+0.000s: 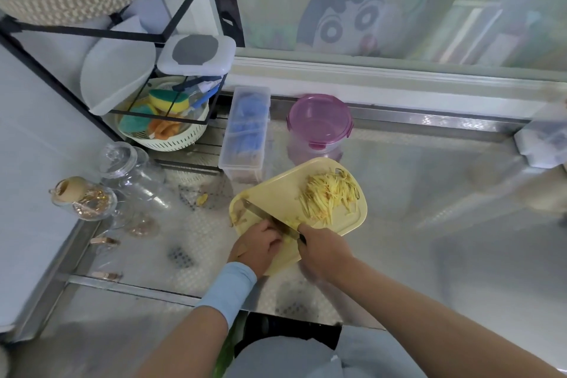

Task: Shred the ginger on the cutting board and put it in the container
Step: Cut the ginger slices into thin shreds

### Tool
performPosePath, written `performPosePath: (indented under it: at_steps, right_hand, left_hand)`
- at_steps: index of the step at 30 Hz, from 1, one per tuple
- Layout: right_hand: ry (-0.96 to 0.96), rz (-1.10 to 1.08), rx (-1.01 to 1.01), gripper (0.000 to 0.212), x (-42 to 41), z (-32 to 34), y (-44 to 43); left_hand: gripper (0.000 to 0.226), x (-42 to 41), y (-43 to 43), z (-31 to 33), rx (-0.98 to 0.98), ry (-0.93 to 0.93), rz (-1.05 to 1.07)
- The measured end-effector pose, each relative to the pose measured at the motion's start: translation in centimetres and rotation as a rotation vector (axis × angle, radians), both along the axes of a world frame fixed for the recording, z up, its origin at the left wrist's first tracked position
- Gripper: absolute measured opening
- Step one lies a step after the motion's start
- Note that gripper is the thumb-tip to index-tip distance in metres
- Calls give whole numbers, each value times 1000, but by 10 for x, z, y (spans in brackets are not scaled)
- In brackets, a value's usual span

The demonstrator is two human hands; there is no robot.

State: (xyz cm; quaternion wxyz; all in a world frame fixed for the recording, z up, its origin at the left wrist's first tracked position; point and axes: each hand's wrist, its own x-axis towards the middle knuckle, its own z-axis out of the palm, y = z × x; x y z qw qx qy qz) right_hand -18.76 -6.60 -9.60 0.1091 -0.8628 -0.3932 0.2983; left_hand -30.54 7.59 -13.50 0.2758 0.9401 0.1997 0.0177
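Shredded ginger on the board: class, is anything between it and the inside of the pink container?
Yes: the lid sits on the container, closing it. Between the shredded ginger and the container, which stands just behind the cutting board, nothing else is visible.

knife handle hidden in right hand; left hand covers ginger piece

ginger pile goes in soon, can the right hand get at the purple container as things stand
Probably yes: the purple container stands just past the cutting board, with only the shredded ginger lying low between. But the right hand grips the knife, and the lid looks shut.
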Motion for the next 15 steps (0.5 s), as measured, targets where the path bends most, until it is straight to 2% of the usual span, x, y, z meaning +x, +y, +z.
performPosePath:
  at_steps: [8, 13, 15]
  right_hand:
    - [0, -58, 22, 17, 1, -5, -1]
    - [-27, -42, 5, 17, 3, -2, 1]
    - [-33, -38, 1, 18, 5, -1, 0]
  left_hand:
    - [12, 10, 2, 6, -254, 66, 318]
    - [7, 8, 2, 8, -219, -6, 387]
    - [7, -2, 1, 3, -165, -58, 329]
